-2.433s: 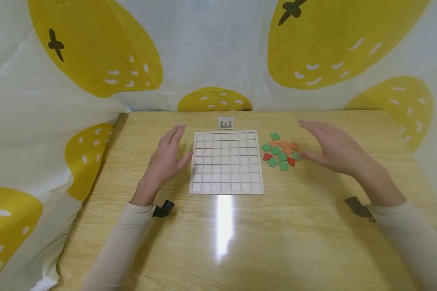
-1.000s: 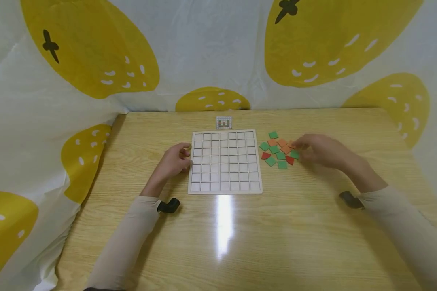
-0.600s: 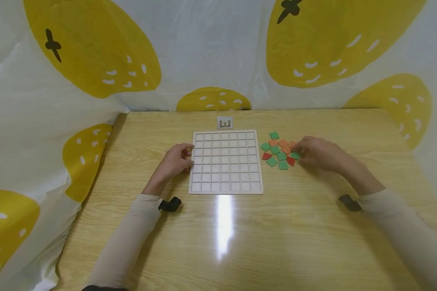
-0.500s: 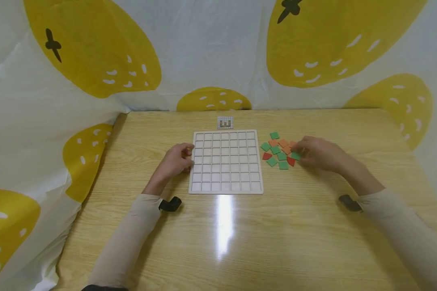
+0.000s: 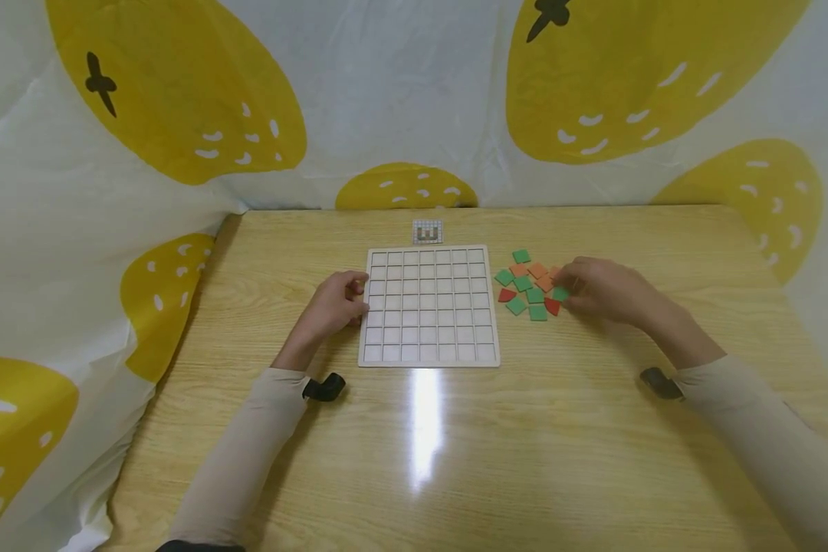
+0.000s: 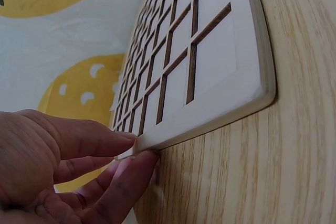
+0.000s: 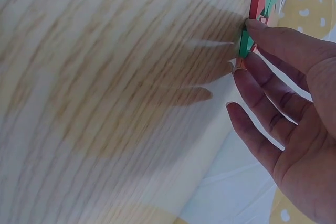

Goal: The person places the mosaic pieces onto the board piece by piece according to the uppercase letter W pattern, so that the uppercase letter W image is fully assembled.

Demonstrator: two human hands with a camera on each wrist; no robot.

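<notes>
A pale square grid board [image 5: 429,362] lies flat on the table. My left hand [image 5: 334,303] is at its left side with fingers curled. In the left wrist view, one fingertip [image 6: 128,139] lies on the rim and another is against its side, holding the edge. My right hand [image 5: 607,291] is at the right side of a cluster of flat tiles. Its thumb and index finger pinch a green square tile [image 7: 244,44] at opposite ends, beside a red quarter-round tile [image 7: 257,1]. The other right-hand fingers are spread apart. An orange tile [image 5: 555,271] is partly hidden behind the index finger.
More loose tiles, green squares [image 5: 538,313], orange squares [image 5: 538,270] and another red piece [image 5: 507,295], lie right of the board. A small printed card [image 5: 428,231] with a pattern lies beyond it. Lemon-patterned cloth [image 5: 414,92] hangs behind the wood-grain table [image 5: 524,445].
Both hands have come down from hovering: the left onto the board's left edge, the right onto the green tile. Over the last half second they have barely moved.
</notes>
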